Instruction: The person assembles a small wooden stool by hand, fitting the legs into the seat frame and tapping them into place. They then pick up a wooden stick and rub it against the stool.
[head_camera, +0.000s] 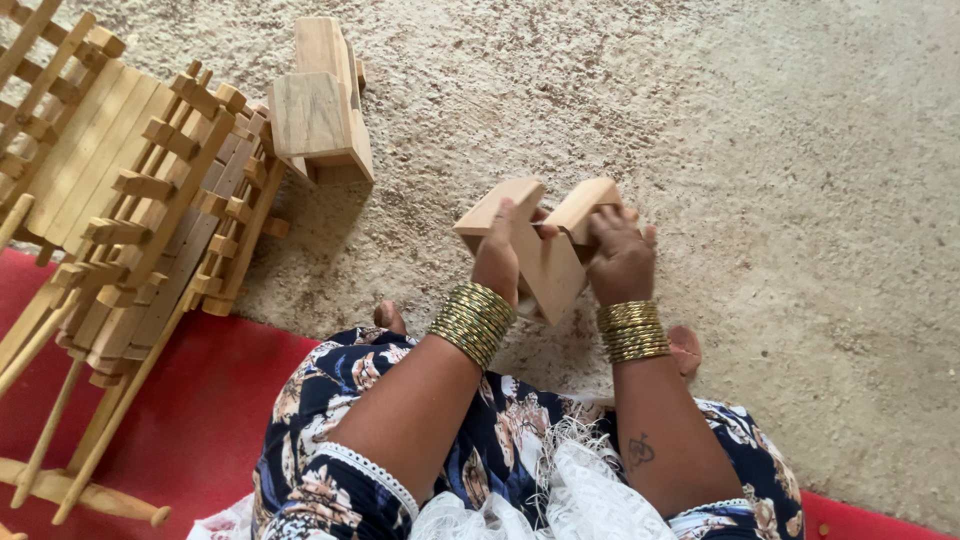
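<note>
Both hands (560, 255) grip wooden piece (545, 250)

Count of hands, wood pieces, bangles

Two hands: left hand (497, 262), right hand (620, 262). One forked wooden piece (545, 250) held between them. One separate wooden block assembly (320, 100) on the ground. Stacked slatted wooden frames (140, 190): at least two, exact number unclear. Two stacks of gold bangles (472, 322), one per wrist. One red mat (190, 420).

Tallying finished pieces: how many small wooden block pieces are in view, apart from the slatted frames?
2: one wooden piece held by left hand and right hand; another wooden piece on the floor by the slatted frames.
</note>
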